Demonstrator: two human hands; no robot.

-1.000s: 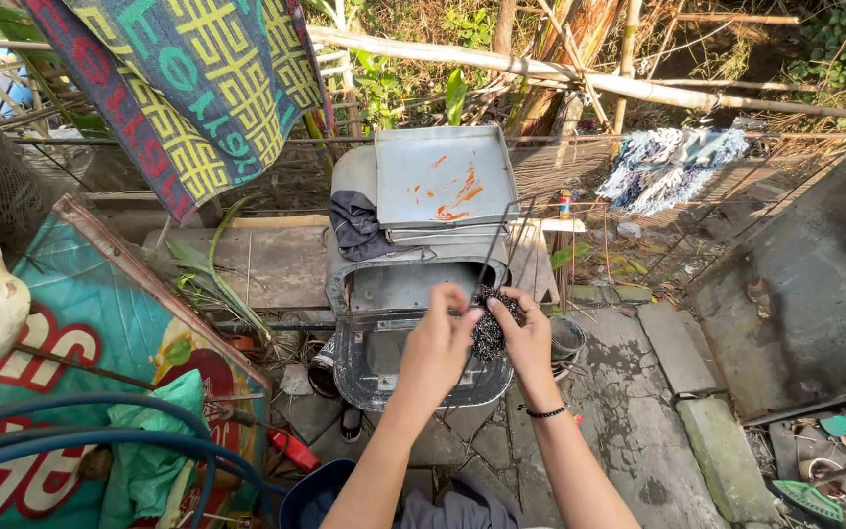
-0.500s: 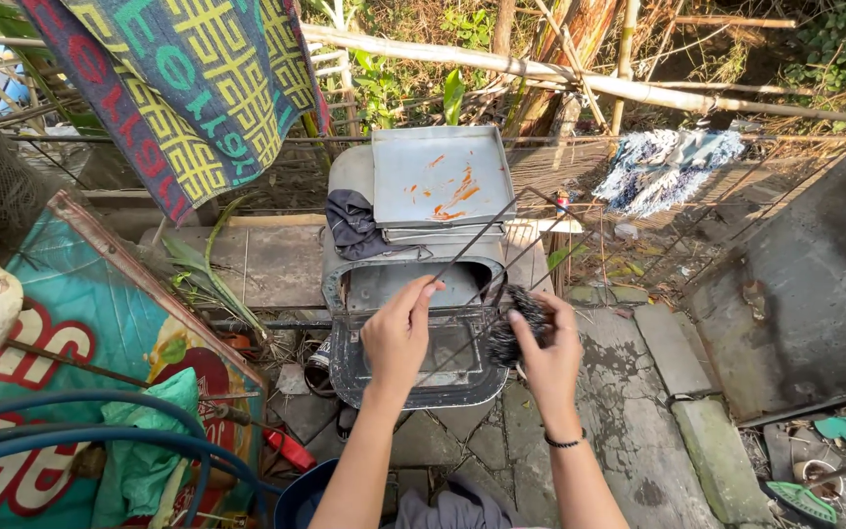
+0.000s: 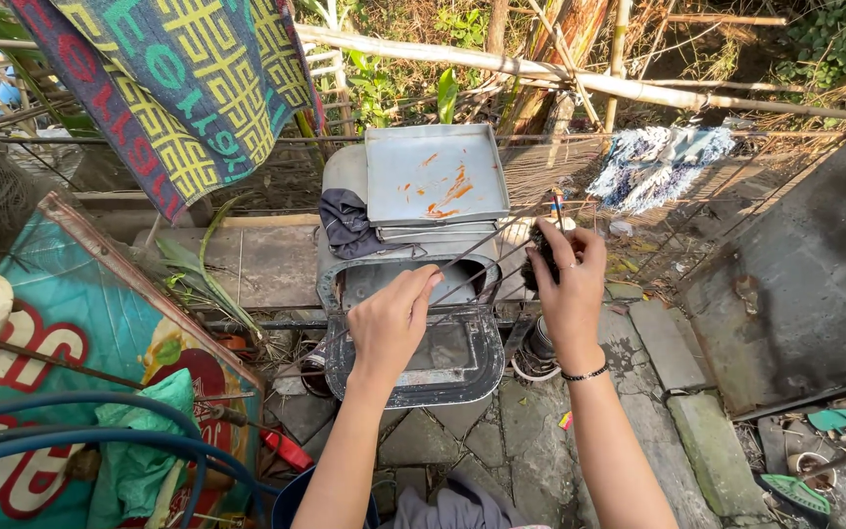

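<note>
Left hand: the left hand [image 3: 392, 328] pinches the near end of the thin metal rods [image 3: 472, 260] between thumb and fingers, over the open door of the metal oven box [image 3: 413, 338].
Right hand: the right hand [image 3: 570, 289] is closed around a dark steel-wool scrubber [image 3: 540, 257], fingers curled over it, a black bracelet at the wrist.
Rods: they run from the left hand's pinch up and to the right, across the mouth of the oven box, and reach the scrubber in the right hand near the box's right edge.
Scrubber: just off the right rim of the box, touching the far part of the rods.
Surface: the oven box stands on a paved stone floor [image 3: 638, 411]; a square metal tray [image 3: 435, 176] smeared with orange lies on the box's top, a dark cloth [image 3: 345, 220] at the tray's left corner.
Surroundings: an outdoor yard; a patterned towel [image 3: 188, 88] hangs at upper left, a bamboo pole [image 3: 580, 78] crosses behind, a dark metal sheet [image 3: 805, 284] leans at right.
Open room: bare paving lies right of the box, between it and the sheet; the left side is crowded by a printed board [image 3: 70, 343] and blue hose [image 3: 100, 441].
</note>
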